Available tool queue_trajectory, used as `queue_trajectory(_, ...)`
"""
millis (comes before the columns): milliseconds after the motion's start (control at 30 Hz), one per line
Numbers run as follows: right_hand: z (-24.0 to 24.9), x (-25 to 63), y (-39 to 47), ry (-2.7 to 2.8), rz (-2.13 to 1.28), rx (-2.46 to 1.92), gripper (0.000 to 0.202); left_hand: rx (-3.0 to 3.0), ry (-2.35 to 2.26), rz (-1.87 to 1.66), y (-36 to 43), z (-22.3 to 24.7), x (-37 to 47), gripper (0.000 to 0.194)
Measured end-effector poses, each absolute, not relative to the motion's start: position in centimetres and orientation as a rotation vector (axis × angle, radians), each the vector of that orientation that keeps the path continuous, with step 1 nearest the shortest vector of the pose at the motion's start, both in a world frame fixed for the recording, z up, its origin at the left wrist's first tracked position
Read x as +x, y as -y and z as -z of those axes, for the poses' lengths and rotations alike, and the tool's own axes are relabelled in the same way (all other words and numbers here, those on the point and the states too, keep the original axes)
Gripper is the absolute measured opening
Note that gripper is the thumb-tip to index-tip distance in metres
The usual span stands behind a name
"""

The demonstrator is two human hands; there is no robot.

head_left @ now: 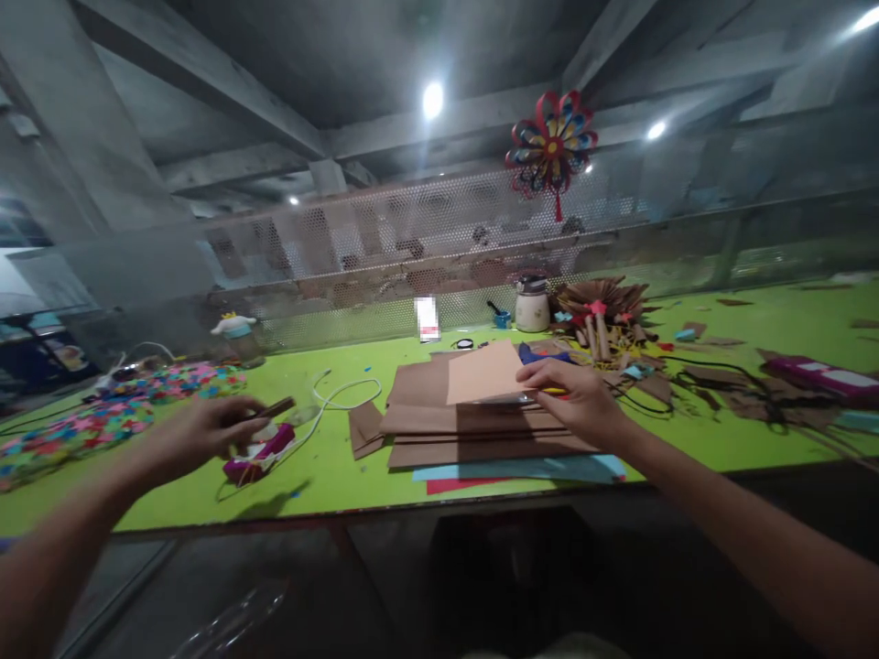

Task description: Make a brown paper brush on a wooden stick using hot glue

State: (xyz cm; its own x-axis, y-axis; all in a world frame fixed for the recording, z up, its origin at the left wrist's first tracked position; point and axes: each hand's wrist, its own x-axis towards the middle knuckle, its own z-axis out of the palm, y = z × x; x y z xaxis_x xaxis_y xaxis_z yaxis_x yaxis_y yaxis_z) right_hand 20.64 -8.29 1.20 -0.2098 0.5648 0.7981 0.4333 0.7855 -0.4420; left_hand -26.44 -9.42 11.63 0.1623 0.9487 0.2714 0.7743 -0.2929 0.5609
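My left hand (230, 426) is closed around a small, dark brown, narrow piece (278, 407), its exact kind unclear. It hovers above a purple-and-white power strip (259, 455) with a white cord. My right hand (573, 394) pinches the right edge of a light tan sheet of paper (481, 373), tilted over a stack of brown paper (418, 421). A smaller folded brown paper piece (366, 430) lies left of the stack. Blue paper (536, 469) and red paper (457, 485) stick out under its front edge.
Colourful paper pieces (157, 394) cover the left of the green table (330, 490). Behind the stack stand a whitish jar (532, 305) and a small blue pot (503, 319). Pleated brown paper (604, 307), scraps and another purple power strip (817, 375) lie right. A pinwheel-like flower ornament (553, 146) hangs above.
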Motion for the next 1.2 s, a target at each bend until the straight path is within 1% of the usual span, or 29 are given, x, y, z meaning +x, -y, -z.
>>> queue_trajectory(100,-0.6,20.3,6.1,1.765,-0.087,-0.856,0.007,2.187,-1.623,-0.571,6.6,-11.3,-20.3,0.025)
queue_trajectory(167,0.0,20.7,4.8,1.710,-0.073,-0.910,0.006,2.320,-1.552,-0.457,4.5,-11.4,-15.4,0.024)
queue_trajectory(233,0.9,21.4,3.9,1.667,-0.095,-0.950,0.005,2.465,-1.371,-0.375,2.7,-11.5,-10.8,0.023)
queue_trajectory(300,1.7,22.3,3.6,1.637,-0.146,-0.991,0.005,2.484,-1.139,-0.292,1.4,-11.3,-7.4,0.027)
queue_trajectory(333,2.1,22.6,3.6,1.625,-0.180,-1.009,0.005,2.479,-1.136,-0.264,0.9,-11.2,-6.2,0.028)
queue_trajectory(433,2.7,23.0,4.0,1.597,-0.262,-1.018,0.005,2.399,-1.196,-0.239,0.6,-10.8,-4.5,0.035)
queue_trajectory(533,2.6,22.0,4.0,1.616,-0.261,-1.008,0.008,2.278,-1.169,-0.311,1.9,-11.1,-4.9,0.041)
queue_trajectory(700,2.8,18.1,2.3,1.859,-0.188,-0.992,0.014,2.159,-1.131,-0.466,4.7,-13.1,-5.3,0.035)
queue_trajectory(800,3.2,16.3,1.9,1.978,-0.207,-0.969,0.015,2.135,-1.084,-0.508,4.3,-13.3,-4.6,0.031)
queue_trajectory(900,3.1,16.6,2.8,2.105,-0.208,-0.914,0.022,2.078,-0.972,-0.531,1.9,-11.3,-3.8,0.030)
queue_trajectory(1000,2.5,19.6,3.5,2.152,-0.102,-0.990,0.033,1.953,-0.929,-0.552,-1.1,-7.3,-3.4,0.029)
queue_trajectory(1033,2.3,20.9,3.5,2.150,-0.045,-1.068,0.033,1.898,-0.928,-0.600,-2.0,-5.9,-3.4,0.029)
queue_trajectory(1100,2.0,23.8,3.1,2.161,0.067,-1.245,0.026,1.778,-0.958,-0.663,-3.3,-3.1,-3.5,0.030)
queue_trajectory(1200,1.9,26.8,1.7,2.224,0.079,-1.340,0.018,1.582,-0.964,-0.739,-4.0,-0.4,-4.0,0.032)
